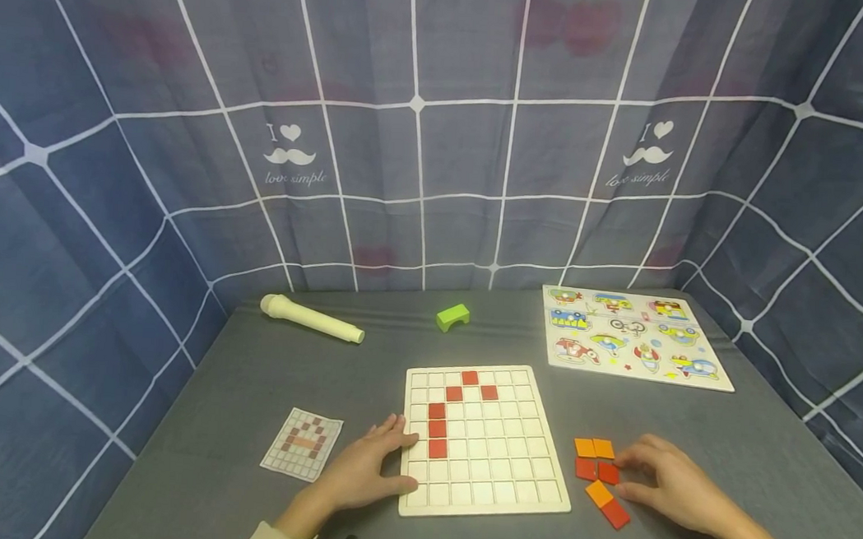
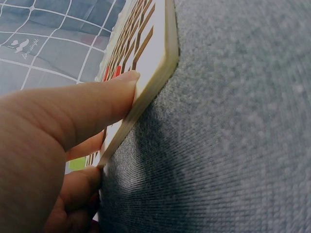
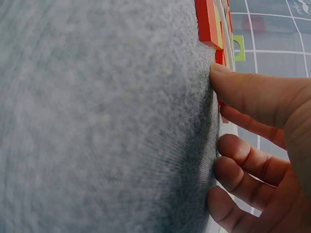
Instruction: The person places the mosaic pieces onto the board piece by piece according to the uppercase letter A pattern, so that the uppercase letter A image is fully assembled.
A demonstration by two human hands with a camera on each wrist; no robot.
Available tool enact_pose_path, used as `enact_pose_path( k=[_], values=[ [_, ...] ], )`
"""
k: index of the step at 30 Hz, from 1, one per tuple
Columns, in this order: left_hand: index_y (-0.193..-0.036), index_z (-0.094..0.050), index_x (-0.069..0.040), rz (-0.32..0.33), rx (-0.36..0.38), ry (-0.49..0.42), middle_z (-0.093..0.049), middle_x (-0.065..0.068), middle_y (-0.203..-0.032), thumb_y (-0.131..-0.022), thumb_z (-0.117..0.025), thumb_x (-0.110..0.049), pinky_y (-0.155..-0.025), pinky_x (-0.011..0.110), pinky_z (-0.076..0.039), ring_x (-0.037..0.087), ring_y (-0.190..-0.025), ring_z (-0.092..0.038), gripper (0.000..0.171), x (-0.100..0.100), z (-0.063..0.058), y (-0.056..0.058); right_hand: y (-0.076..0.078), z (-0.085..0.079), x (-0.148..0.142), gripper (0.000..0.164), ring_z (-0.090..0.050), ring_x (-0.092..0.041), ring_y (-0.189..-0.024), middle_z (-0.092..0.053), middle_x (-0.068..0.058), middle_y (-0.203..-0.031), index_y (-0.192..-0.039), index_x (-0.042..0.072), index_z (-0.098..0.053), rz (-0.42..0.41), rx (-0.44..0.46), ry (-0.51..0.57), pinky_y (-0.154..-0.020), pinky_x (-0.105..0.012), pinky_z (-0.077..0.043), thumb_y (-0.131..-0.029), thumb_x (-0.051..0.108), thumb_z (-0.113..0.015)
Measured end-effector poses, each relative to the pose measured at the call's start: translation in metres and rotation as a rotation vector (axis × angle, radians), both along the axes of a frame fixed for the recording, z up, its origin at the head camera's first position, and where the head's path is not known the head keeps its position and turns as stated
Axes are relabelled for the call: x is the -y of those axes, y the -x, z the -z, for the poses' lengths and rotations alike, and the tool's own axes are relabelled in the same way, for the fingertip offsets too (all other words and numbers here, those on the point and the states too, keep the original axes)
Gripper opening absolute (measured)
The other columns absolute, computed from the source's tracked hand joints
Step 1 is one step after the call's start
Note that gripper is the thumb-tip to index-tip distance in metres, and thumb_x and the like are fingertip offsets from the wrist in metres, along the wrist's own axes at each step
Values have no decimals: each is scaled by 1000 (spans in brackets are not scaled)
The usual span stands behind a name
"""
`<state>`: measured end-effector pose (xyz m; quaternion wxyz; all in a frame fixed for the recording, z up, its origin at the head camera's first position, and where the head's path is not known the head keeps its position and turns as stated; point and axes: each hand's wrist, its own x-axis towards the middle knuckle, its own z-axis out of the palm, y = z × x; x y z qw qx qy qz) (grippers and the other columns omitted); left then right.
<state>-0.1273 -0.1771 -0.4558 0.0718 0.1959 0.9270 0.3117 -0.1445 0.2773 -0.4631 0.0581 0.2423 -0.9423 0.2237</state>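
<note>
A pale square-grid board [image 1: 489,471] lies flat in front of me, with several red square tiles [image 1: 437,428] set in its upper-left part. My left hand [image 1: 363,471] rests at the board's left edge. Its straight thumb [image 2: 104,104] lies on the board's corner area, and the fingers touch the side. On the right, my right hand [image 1: 674,486] has thumb and index finger at two sides of a loose red tile [image 1: 608,473], pinching it low at the table. Orange tiles [image 1: 584,448] and other red tiles [image 1: 615,513] lie close around it.
A small pattern card [image 1: 302,445] lies left of my left hand. Farther back are a cream microphone-shaped stick [image 1: 313,318], a green arch block [image 1: 453,317] and a picture puzzle board [image 1: 635,335]. A gridded curtain [image 1: 457,139] surrounds the grey table [image 1: 247,374].
</note>
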Motion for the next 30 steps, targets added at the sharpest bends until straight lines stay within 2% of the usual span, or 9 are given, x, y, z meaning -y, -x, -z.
enact_pose_path(
  k=[11,18,22,26,30],
  values=[
    [-136,-58,-9,-1,4,-2,-36,23,-156,-83,-73,-47,-116,63,-27,40,-147,-31,67,0,-2,-1,0,-2,2,22,-50,7,-81,-58,17,-91,-89,29,-69,17,36,-19,-66,-23,-47,-76,42,-82],
    [-137,-57,-9,7,7,-3,-35,25,-155,-83,-73,-46,-116,64,-27,41,-147,-31,67,-1,-3,-1,2,-13,0,24,-51,6,-81,-60,13,-92,-90,26,-68,72,103,27,-67,-21,-47,-76,39,-82],
    [-137,-57,-9,8,2,-5,-36,25,-155,-84,-73,-46,-115,65,-28,41,-147,-31,67,-2,-4,1,8,-20,2,24,-51,6,-79,-59,15,-88,-88,25,-67,64,16,34,-66,-22,-48,-74,36,-85],
    [-137,-57,-10,12,5,-3,-36,25,-155,-84,-72,-46,-114,66,-28,42,-147,-31,67,-3,-4,2,15,-24,10,24,-52,5,-79,-59,17,-86,-85,26,-67,16,-106,56,-66,-22,-48,-72,31,-86],
    [-137,-57,-9,11,12,1,-34,26,-155,-84,-73,-45,-114,67,-28,43,-147,-30,66,-1,-4,-1,28,-28,26,23,-53,3,-78,-59,16,-86,-86,25,-66,-41,-121,73,-65,-21,-47,-73,32,-85]
  ],
)
